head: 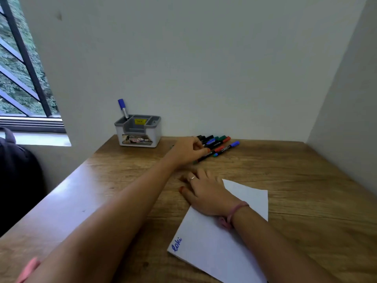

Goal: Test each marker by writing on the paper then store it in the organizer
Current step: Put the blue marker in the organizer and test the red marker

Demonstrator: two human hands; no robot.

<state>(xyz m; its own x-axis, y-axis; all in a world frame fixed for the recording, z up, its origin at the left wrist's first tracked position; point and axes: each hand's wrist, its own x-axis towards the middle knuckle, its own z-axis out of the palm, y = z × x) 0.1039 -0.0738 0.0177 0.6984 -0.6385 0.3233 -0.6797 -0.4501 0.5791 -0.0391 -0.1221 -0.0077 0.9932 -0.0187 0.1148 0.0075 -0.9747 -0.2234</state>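
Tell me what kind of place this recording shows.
Probably a home or office study corner: a wooden desk set against plain walls beside a barred window, with a desk organizer, markers and paper.

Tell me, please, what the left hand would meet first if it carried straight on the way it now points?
The left hand reaches toward the right, and its fingertips are already at the pile of markers lying on the table. It would likely meet the nearest black marker first, though depth is unclear.
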